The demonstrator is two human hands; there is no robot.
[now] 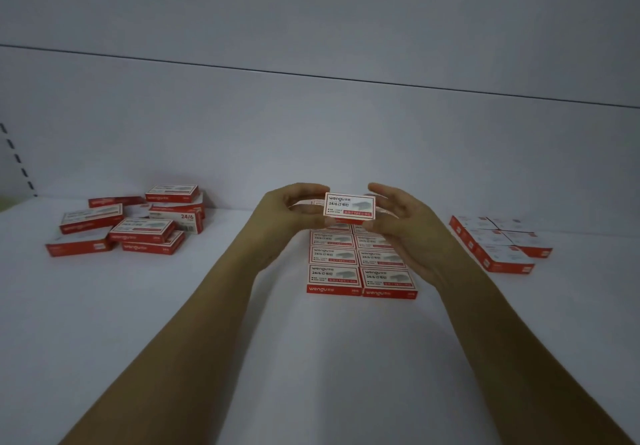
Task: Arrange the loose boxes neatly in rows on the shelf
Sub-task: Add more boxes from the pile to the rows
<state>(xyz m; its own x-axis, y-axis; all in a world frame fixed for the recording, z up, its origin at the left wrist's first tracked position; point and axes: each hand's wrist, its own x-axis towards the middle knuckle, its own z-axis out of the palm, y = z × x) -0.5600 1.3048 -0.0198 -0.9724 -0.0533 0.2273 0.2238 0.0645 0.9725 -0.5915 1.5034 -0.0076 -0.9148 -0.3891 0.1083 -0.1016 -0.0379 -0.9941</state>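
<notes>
Head view: the left hand (294, 209) and right hand (398, 216) grip a small red-and-white cardboard box (349, 206) by its side edges, above the two-column arranged rows (360, 264). Loose boxes (128, 223) lie left of the hands; bare white shelf (214, 306) lies nearer.

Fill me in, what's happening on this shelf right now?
A person is tidying red-and-white staple boxes. Both hands, left hand and right hand, hold one box above a two-column block at the shelf's centre. A loose pile waits at left; another neat group sits at right.
</notes>
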